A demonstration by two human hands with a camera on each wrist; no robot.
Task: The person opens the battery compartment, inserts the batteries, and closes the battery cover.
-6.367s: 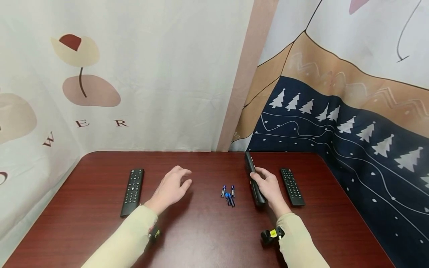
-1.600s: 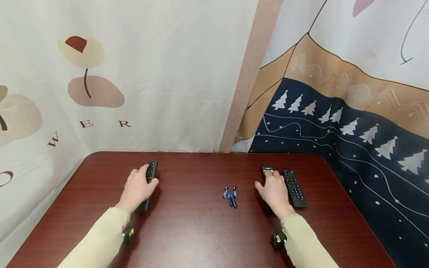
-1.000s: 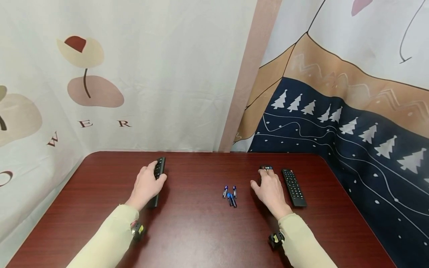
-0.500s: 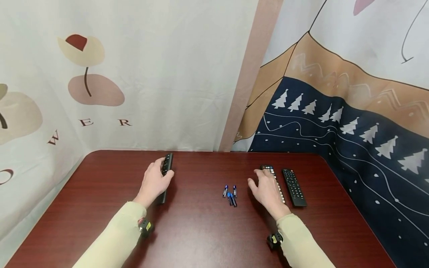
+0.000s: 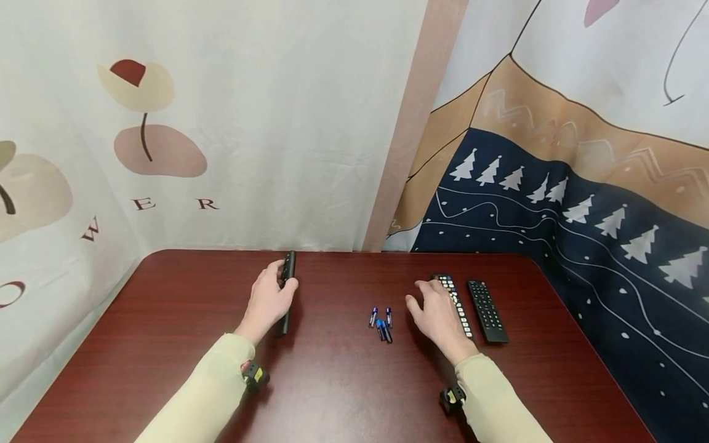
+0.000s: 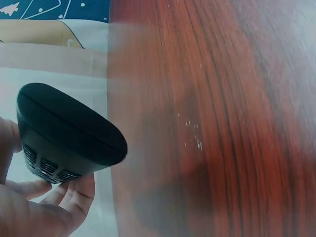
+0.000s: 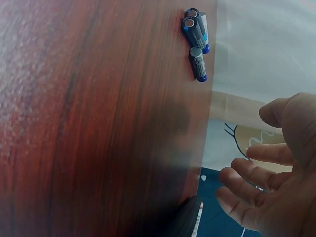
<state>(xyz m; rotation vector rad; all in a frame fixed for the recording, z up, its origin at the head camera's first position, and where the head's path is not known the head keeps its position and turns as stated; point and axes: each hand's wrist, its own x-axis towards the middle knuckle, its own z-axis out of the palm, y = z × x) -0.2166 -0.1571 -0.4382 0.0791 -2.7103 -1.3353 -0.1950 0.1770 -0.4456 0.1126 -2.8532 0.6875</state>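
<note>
My left hand (image 5: pixel 268 301) grips a black remote control (image 5: pixel 288 267) at the left of the table, tilted up onto its side. In the left wrist view, the rounded end of that remote (image 6: pixel 69 128) points at the camera, with fingers beneath its ribbed face. At the right, my right hand (image 5: pixel 440 314) is empty, its fingers loosely spread. It hovers just left of a second remote with pale buttons (image 5: pixel 461 307) and covers part of it. Several small blue batteries (image 5: pixel 382 325) lie between the hands; the right wrist view shows some of these batteries (image 7: pixel 196 37) too.
A third black remote (image 5: pixel 487 311) lies farthest right, beside the pale-buttoned one. The dark red wooden table (image 5: pixel 343 394) ends at the back against a hanging white curtain (image 5: pixel 288 154). A navy tree-patterned cloth (image 5: pixel 587 258) hangs along the right side.
Earlier, my right hand held a remote on edge; that remote now lies flat, and the hand has eased left off it. My left hand has picked up the left remote and carried it rightward.
</note>
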